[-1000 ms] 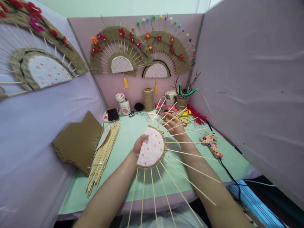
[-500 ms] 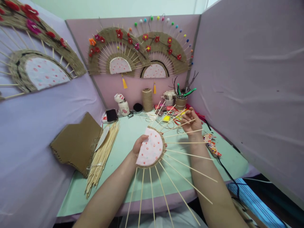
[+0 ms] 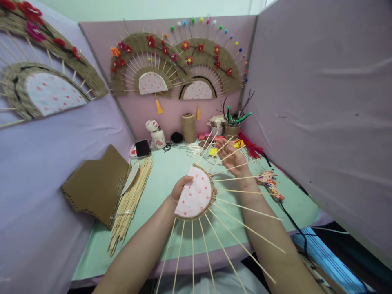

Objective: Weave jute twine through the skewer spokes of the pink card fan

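My left hand (image 3: 180, 190) grips a half-round fan (image 3: 196, 194) by its straight side, thumb on the white, red-dotted face and fingers behind it. Twine or corrugated edging runs along the curve, and thin wooden sticks (image 3: 228, 251) spread out from it like rays. The fan is tilted above the table, its sticks pointing right and toward me. Behind the upper sticks is my right hand (image 3: 232, 159), palm up, fingers stretched out and holding nothing that I can see. Whether it touches the sticks I cannot tell.
Left on the green table (image 3: 162, 171) lie cut cardboard (image 3: 94, 188) and a bundle of sticks (image 3: 131, 204). A twine spool (image 3: 189, 128) and a pot with green-handled pliers (image 3: 232, 128) stand behind. A patterned glue gun (image 3: 271, 183) with a cord lies right. Finished fans (image 3: 153, 83) hang on the walls.
My right hand has shifted left and its fingers have straightened, uncovering red strands behind. The fan has turned slightly in my left hand's grip, its right-hand sticks now lower.
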Demonstrator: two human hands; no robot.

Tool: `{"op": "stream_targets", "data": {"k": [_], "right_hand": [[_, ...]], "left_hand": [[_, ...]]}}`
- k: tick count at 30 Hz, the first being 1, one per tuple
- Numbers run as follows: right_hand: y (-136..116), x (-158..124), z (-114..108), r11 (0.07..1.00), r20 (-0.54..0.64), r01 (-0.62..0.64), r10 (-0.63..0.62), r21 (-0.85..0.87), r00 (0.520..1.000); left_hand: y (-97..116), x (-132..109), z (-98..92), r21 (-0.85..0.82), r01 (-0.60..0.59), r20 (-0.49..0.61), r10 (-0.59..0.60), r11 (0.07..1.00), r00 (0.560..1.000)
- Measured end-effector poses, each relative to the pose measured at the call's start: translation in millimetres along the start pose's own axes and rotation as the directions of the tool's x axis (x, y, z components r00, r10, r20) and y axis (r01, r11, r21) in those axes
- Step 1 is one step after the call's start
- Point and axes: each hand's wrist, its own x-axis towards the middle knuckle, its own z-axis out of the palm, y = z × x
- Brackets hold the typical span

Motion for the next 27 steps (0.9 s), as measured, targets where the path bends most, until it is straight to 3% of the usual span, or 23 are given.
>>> {"op": "stream_targets", "data": {"k": [6,10,17,27], "right_hand": [[61,-9,30,0.980,0.092,-0.132,0.146,-0.150,0.985],[80,-15,39,0.967,0.079,-0.145,0.165,-0.211,0.983],[78,-14,37,0.956,0.033,-0.100,0.113,-0.276,0.993],[63,-12,33,0.961,-0.014,-0.010,0.007,-0.277,1.000]], "left_hand": [[-5,1,-3.7,0.045,0.075,0.010,-0.075,0.996,0.997],[-4,3,-5.8,0.058,0.127,0.011,-0.128,0.990,0.992],[3,2,-17.4,0.091,0.050,-0.162,-0.034,0.995,0.986],[1,3,-16.3,0.023,0.124,-0.219,-0.116,0.992,0.969]]}}
